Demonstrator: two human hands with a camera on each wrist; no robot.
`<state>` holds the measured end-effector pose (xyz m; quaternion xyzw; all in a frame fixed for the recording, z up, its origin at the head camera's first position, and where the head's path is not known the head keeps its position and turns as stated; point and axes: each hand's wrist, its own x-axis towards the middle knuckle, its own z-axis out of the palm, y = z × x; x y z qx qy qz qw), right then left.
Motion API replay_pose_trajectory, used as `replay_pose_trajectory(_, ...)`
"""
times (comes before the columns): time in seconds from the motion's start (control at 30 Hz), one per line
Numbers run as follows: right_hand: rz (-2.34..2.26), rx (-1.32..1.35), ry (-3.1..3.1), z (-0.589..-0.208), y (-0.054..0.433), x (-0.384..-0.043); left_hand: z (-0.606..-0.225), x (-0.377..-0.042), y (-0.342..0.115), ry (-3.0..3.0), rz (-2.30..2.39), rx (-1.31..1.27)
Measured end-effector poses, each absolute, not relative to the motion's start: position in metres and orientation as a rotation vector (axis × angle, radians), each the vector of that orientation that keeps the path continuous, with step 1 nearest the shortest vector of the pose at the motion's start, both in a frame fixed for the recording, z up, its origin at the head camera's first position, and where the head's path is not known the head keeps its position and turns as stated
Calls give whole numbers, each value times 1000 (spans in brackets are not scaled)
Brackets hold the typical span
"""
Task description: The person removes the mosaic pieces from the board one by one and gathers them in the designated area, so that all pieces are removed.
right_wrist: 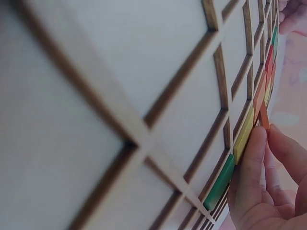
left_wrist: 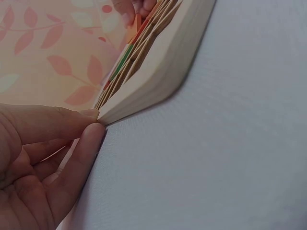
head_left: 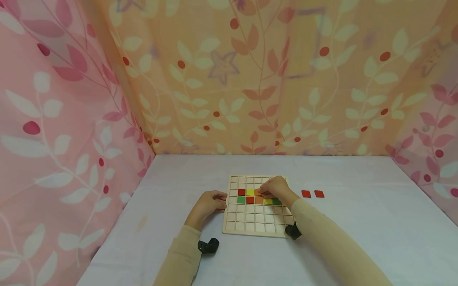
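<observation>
A light wooden grid board [head_left: 239, 227] lies on the table, with square coloured tiles in two of its rows. In the nearer row are green, red, orange, yellow and green tiles; the row behind has a red tile [head_left: 241, 192] and a yellow tile [head_left: 250, 192]. My right hand [head_left: 277, 188] pinches an orange tile [right_wrist: 264, 116] between thumb and finger, tilted at the cell beside that yellow one. At the board's left edge, my left hand [head_left: 208, 202] grips the rim, thumb and finger meeting at it in the left wrist view.
Two loose red tiles [head_left: 313, 194] lie on the white-covered table [head_left: 186, 174], right of the board. Flowered cloth [head_left: 222, 79] hangs behind the table and at both sides. A black wrist camera [head_left: 209, 246] sits on each sleeve.
</observation>
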<state>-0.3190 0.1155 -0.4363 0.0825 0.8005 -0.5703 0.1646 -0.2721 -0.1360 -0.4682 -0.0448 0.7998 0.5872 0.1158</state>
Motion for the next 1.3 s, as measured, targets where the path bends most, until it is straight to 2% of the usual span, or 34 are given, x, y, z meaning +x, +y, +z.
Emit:
replay_pose_trajectory(0.5, -1670, 258, 2236, -429, 121, -320, -467, -277, -137, 2346, 1698, -133)
replay_pose_trajectory(1.3, -1690, 249, 2190, -418, 163, -318, -470, -275, -137, 2329, 1719, -134)
